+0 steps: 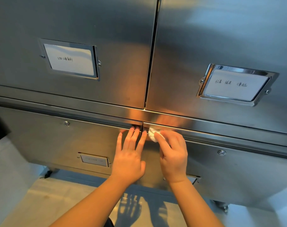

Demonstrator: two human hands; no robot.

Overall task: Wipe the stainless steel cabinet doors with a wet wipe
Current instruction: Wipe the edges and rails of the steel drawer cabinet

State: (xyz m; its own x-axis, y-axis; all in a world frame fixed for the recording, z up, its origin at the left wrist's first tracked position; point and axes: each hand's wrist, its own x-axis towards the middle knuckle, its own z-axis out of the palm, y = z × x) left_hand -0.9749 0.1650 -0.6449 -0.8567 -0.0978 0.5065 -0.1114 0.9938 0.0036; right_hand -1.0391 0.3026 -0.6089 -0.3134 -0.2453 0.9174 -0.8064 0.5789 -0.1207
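Left hand (129, 158) is lying flat and open against the lower-left brushed stainless steel cabinet door (54, 136), fingers straight, fingertips (134, 129) touching the door's top edge right beside the centre seam. Right hand (173, 157) is gripping a crumpled white wet wipe (151, 134) between curled fingers and thumb, pressing it onto the top edge of the lower-right brushed stainless steel cabinet door (237, 174), just right of the seam. The two hands are sitting close together, one either side of the seam.

Upper-left steel door (90, 22) is carrying a chrome-framed white label card (70, 58) with handwriting; upper-right steel door (229, 30) is carrying a second chrome label holder (236, 85), also handwritten. Text is too small to read reliably. Round keyhole lock (66, 123) is showing on the lower-left door, another lock (221, 152) on the lower-right. A smaller label frame (94, 160) is sitting lower on the left door. Cabinet is standing on a pale floor (46, 199), with a caster (223, 207), probably, under the right side
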